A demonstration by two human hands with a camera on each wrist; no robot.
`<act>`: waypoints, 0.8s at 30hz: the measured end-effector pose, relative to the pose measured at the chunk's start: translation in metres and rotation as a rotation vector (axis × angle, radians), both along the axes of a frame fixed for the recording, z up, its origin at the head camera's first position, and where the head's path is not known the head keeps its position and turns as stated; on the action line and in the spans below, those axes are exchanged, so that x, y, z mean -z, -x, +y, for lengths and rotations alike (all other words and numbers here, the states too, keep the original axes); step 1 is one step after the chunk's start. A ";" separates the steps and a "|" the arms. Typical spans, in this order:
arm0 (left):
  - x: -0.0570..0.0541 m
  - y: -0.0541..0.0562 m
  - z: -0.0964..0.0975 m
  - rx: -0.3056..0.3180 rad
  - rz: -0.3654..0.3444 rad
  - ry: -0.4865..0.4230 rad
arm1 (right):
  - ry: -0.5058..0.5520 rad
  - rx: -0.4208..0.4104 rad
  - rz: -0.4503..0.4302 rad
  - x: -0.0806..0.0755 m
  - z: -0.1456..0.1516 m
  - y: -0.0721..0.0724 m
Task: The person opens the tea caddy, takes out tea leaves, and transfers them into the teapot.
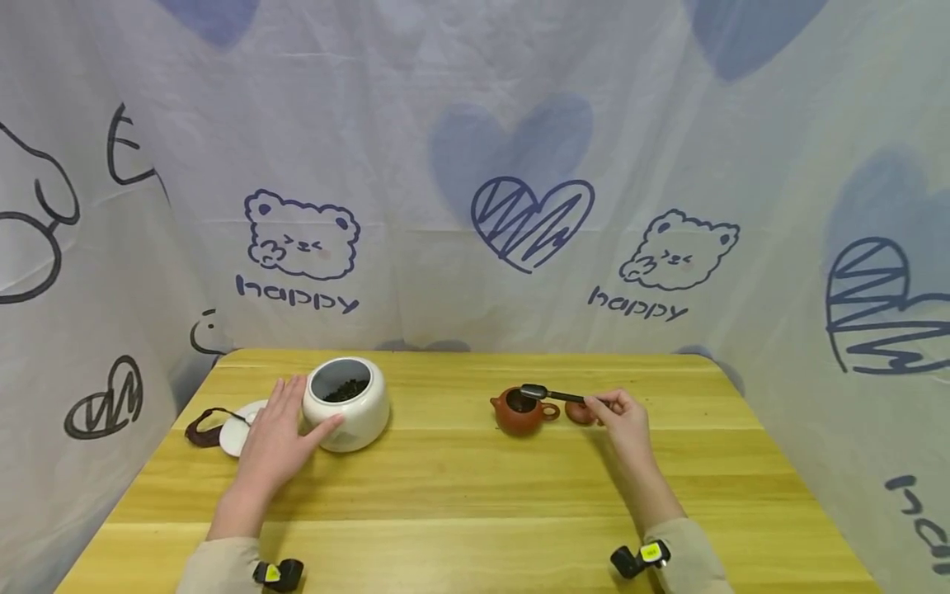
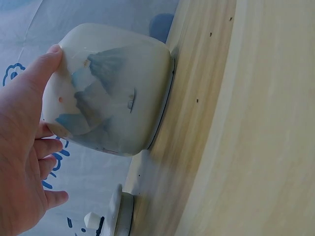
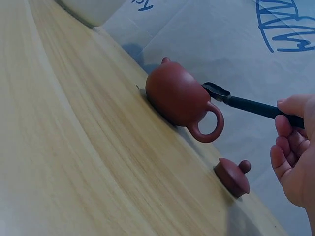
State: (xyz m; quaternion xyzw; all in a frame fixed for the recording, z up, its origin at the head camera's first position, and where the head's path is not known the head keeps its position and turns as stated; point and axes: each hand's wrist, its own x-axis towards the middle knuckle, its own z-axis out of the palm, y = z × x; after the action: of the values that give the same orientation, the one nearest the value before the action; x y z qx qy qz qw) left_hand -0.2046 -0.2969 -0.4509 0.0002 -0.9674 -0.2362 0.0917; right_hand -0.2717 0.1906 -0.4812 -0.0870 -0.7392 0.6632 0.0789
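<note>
My right hand (image 1: 626,426) pinches the handle of a black tea scoop (image 1: 560,396). Its scoop end lies over the mouth of a small reddish-brown teapot (image 1: 519,423), whose loop handle points right. In the right wrist view the scoop's bowl (image 3: 216,91) overlaps the teapot's rim. My left hand (image 1: 278,437) rests against the left side of a white ceramic jar (image 1: 365,421), fingers extended along it and thumb across its front. Dark tea leaves (image 1: 347,390) lie inside the uncovered jar. A painted blue-grey design marks the jar's side (image 2: 106,93).
The teapot's knobbed lid (image 3: 232,176) sits on the table beside its handle. Left of the jar lies a white lid (image 1: 233,436) with a dark cord and tassel (image 1: 202,433), partly behind my left hand. Patterned cloth (image 1: 416,272) hangs around the wooden table (image 1: 460,495).
</note>
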 end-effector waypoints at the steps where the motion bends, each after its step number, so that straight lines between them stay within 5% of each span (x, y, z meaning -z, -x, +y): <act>1: 0.000 0.000 0.000 0.001 0.002 0.003 | -0.040 0.004 0.005 -0.001 0.000 -0.001; 13: 0.000 -0.001 0.000 0.000 -0.001 0.007 | -0.380 0.067 0.160 -0.009 0.002 -0.013; 24: -0.002 0.000 -0.001 0.003 -0.002 0.006 | -0.449 0.168 0.430 -0.014 0.019 -0.025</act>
State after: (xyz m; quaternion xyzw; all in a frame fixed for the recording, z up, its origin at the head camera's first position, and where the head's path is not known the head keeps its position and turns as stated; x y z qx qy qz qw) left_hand -0.2046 -0.2976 -0.4491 -0.0014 -0.9682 -0.2333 0.0903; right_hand -0.2470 0.2095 -0.4670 0.0141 -0.8236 0.4777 0.3053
